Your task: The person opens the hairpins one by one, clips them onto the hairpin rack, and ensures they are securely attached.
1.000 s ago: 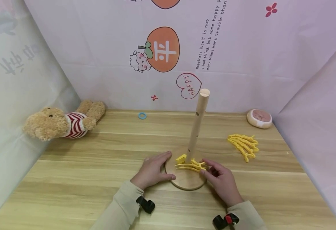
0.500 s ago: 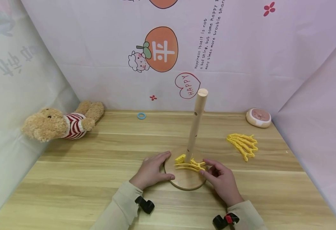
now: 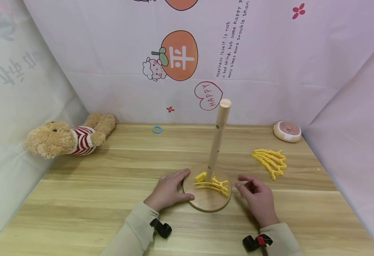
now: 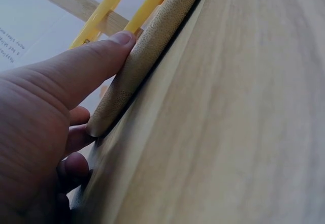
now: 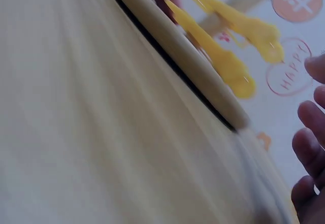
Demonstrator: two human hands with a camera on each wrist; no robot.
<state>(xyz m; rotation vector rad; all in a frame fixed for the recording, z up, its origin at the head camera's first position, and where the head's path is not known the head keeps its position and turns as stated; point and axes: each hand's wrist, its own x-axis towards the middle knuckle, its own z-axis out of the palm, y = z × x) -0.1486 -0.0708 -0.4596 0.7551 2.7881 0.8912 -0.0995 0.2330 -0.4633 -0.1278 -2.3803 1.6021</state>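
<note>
The right hand (image 3: 260, 201) is beside the round wooden base (image 3: 206, 204), fingers loosely bent, holding nothing. The left hand (image 3: 169, 191) touches its edge, fingers spread. Yellow pieces (image 3: 219, 187) lie on it by the pole (image 3: 217, 140). More yellow pieces (image 3: 271, 161) lie farther back.

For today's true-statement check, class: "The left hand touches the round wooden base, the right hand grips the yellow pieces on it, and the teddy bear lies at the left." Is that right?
Not quite. The right hand does not grip the yellow pieces; the head view shows it apart from them, beside the round wooden base. The rest stands: the left hand touches the base, and the teddy bear lies at the left.
</note>
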